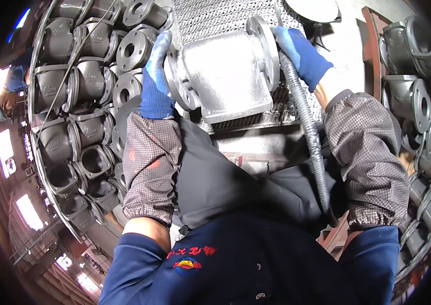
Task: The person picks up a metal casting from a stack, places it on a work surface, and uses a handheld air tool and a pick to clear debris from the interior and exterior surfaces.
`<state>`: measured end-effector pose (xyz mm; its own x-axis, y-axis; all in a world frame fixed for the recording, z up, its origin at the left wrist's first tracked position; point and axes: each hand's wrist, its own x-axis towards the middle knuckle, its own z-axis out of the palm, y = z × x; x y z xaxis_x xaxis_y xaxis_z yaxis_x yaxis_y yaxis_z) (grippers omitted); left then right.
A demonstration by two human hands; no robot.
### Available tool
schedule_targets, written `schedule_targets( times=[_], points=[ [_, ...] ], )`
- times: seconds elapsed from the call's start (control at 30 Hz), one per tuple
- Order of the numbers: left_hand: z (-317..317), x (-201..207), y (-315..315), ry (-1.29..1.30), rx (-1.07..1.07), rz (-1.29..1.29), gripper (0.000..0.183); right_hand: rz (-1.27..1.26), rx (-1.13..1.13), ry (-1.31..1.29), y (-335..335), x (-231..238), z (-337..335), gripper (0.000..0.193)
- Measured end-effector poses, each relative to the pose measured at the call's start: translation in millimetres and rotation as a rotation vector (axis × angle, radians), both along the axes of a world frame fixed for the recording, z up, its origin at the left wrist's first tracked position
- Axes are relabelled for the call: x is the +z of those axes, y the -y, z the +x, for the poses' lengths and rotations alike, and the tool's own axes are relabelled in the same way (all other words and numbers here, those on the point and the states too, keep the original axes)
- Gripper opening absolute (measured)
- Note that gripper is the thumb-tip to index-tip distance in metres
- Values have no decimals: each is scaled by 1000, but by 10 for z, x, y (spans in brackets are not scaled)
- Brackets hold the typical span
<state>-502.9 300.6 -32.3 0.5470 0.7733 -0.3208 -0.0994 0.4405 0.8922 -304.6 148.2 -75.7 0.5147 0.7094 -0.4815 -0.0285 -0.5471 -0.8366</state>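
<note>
A silver-grey cast metal valve body (228, 71) with a round flange at each end lies between my two gloved hands, over a metal mesh rack. My left hand (157, 73), in a blue glove, grips the left flange, its thumb and fingers closed along the rim. On the other side my right hand (302, 55), also blue-gloved, is at the right flange, fingers bent over its edge; their tips are partly hidden. A grey corrugated hose (304, 119) runs down from beside the right hand, past my right leg.
Several similar grey valve bodies (55, 89) are stacked at the left, and more valve bodies (406, 96) at the right. The mesh rack (210, 20) lies ahead beneath the part. A round white-topped stool (314, 7) stands at the far right. Another person's arm (12, 81) shows at the far left.
</note>
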Motion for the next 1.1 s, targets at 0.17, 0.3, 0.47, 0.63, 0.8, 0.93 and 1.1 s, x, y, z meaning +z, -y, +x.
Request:
schedule_targets(
  times=[0.17, 0.3, 0.47, 0.63, 0.8, 0.93, 1.1],
  points=[
    [-306, -268, -226, -175, -226, 1120, 39, 287, 190, 852, 94, -249, 8, 28],
    [-379, -223, -160, 93, -125, 680, 42, 370, -296, 196, 39, 25, -164, 32],
    [-175, -133, 146, 98, -102, -116, 43, 291, -381, 196, 154, -110, -281, 36],
    [-322, -211, 308, -11, -222, 659, 33, 375, -489, 64, 271, -27, -269, 33],
    [-368, 15, 379, -319, -142, 607, 31, 433, -484, -49, 489, 418, -341, 33],
    [-436, 256, 653, -99, -95, 766, 24, 571, -136, 122, 827, 722, -496, 32],
    [-390, -17, 1199, -10, -404, 531, 41, 522, 163, -389, 912, 745, -999, 27]
  ],
)
